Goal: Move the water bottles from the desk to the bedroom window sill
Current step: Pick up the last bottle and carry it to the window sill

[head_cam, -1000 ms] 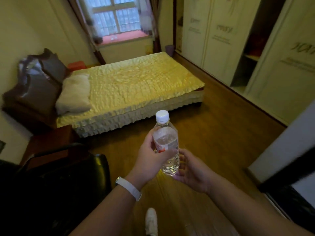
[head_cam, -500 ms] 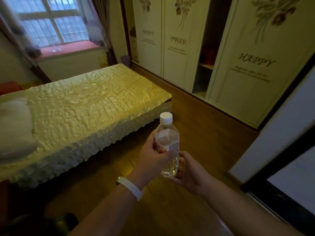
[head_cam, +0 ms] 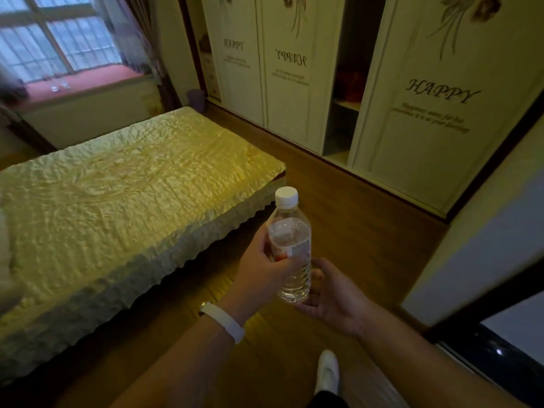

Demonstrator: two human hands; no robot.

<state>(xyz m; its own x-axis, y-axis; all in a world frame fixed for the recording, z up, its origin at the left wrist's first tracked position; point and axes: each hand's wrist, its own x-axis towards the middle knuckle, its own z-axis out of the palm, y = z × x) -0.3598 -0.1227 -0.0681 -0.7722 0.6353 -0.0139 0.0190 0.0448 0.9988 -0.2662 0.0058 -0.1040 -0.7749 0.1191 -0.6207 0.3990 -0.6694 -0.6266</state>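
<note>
Bottle [head_cam: 291, 248] clear glossy plastic, smooth white ribbed-looking cap [head_cam: 286, 195], paper-like label [head_cam: 297, 249] at mid-body; bed cover [head_cam: 126, 184] on the left shiny satin-like cloth, crinkled and quilted; floor [head_cam: 347, 207] smooth wood with a soft sheen; far-right wardrobe doors [head_cam: 424, 113] matt cream panels, printed; wristband [head_cam: 223, 320] smooth white, matt.

a clear plastic water bottle [head_cam: 291, 248] has a white screw cap [head_cam: 286, 196] and a red-and-white label. the quilted bedspread [head_cam: 117, 187] is pale yellow-green — rippled all over. cream wardrobe doors [head_cam: 435, 107] carry dark flower stems and the word "happy". a white wristband [head_cam: 222, 320]; the window sill [head_cam: 88, 83] is reddish-pink — the wooden floor [head_cam: 353, 207] brown.
</note>
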